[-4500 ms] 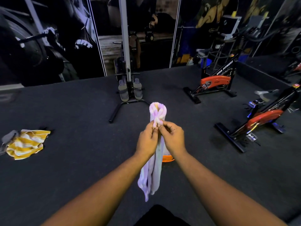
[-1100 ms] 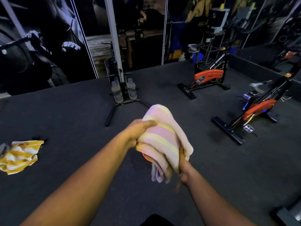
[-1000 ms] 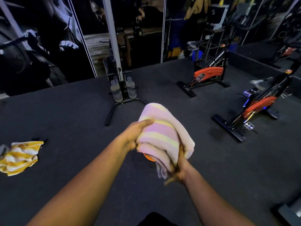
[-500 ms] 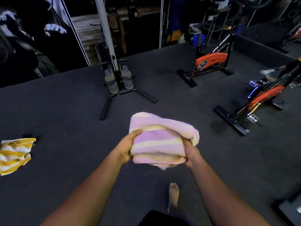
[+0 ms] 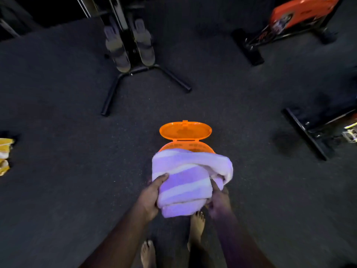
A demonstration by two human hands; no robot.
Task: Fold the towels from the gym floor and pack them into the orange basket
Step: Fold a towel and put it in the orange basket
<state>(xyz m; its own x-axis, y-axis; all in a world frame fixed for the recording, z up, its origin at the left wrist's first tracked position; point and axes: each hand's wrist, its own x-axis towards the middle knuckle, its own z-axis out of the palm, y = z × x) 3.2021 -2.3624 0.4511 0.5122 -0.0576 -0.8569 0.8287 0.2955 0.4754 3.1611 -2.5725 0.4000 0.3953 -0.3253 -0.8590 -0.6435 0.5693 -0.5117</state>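
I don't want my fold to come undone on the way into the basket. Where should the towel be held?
Hold the towel by its two short sides, one of the hands on each, left and right, thumbs on top and fingers under. The loose outer layer bulges at the right, so that side probably needs the firmer grip.

My left hand (image 5: 149, 198) and right hand (image 5: 218, 202) grip the folded towel (image 5: 183, 180), which covers most of the orange basket (image 5: 190, 147) mouth at 12 o'clock. The raised lid (image 5: 185, 130) blocks the basket's far side. Open floor (image 5: 67, 171) lies at 9 o'clock, out to the yellow towel (image 5: 4, 153) at the frame edge. A machine base (image 5: 139, 74) stands at 11 o'clock; bike stands (image 5: 307, 132) occupy 2 o'clock. My bare feet (image 5: 196, 227) sit at 6 o'clock.
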